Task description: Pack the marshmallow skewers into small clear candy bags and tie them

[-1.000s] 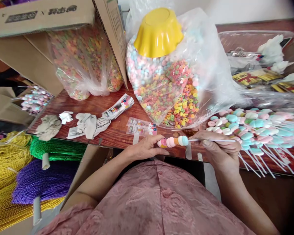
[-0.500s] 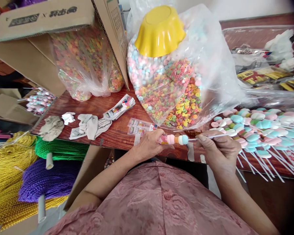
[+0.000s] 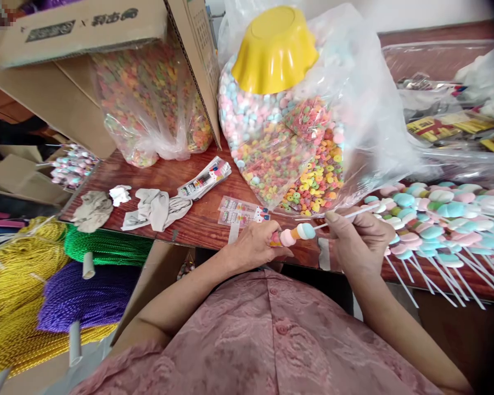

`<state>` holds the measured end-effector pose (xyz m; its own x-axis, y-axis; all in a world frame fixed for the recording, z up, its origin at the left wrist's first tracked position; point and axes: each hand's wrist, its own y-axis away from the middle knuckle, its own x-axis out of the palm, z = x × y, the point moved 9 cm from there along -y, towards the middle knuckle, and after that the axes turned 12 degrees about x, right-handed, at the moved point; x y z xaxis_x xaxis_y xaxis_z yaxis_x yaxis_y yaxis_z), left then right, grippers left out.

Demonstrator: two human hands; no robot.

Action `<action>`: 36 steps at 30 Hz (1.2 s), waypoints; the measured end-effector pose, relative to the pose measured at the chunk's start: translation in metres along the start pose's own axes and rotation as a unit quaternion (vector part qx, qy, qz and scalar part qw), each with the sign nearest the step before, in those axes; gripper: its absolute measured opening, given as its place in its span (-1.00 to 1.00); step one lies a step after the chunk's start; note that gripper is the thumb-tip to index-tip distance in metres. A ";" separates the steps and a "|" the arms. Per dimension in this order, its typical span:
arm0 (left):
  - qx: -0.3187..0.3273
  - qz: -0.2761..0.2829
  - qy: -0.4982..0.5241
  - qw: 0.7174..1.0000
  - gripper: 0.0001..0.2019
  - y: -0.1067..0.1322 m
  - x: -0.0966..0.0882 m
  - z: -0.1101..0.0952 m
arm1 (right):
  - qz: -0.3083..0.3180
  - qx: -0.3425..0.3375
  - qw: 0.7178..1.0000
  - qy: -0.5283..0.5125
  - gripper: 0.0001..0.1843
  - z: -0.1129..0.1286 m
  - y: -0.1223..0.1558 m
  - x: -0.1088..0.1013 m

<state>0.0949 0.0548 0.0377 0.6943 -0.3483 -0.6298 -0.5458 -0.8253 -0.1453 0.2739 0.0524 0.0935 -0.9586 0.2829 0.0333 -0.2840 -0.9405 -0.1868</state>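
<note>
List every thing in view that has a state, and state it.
Candy skewer, threaded with several candies
Left hand, closed on its candied end
Right hand, pinching its white stick
Yellow bowl, upside down
Cardboard box, open
Large clear bag, bulging with candies
Long grey cloth, crumpled
White tissue, crumpled
Finished-looking skewers, piled

I'm seeing a reddish table (image 3: 201, 215) carrying a cardboard box (image 3: 201, 66) and a bag of sweets (image 3: 249, 126) toward its far edge. Crumpled cloths (image 3: 93, 211) are lying by the surface's left edge, printed sleeves (image 3: 241, 213) are resting near its front edge, and marshmallow skewers (image 3: 432, 222) are crowding its right.
</note>
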 end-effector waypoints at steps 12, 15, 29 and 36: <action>-0.039 -0.021 0.091 0.995 -0.60 0.002 -0.001 0.004 | 0.003 0.018 1.000 0.015 -0.68 -0.020 0.003 0.015; -0.011 -0.045 0.055 0.997 -0.64 0.000 -0.007 0.002 | -0.039 0.020 0.999 0.018 -0.62 -0.021 0.001 0.013; 0.097 0.075 0.027 0.992 -0.45 -0.023 -0.029 -0.017 | 0.134 -0.227 0.926 0.269 -0.52 0.050 -0.035 0.022; 0.191 0.085 -0.058 0.976 -0.38 -0.057 -0.075 -0.045 | 0.219 -0.367 0.782 0.455 -0.85 0.025 -0.005 0.048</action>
<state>0.0954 0.1079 0.1274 0.5333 -0.3947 -0.7482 -0.7985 -0.5270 -0.2912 0.2286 0.0656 0.1204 -0.4536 0.2955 -0.8408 0.4749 -0.7182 -0.5086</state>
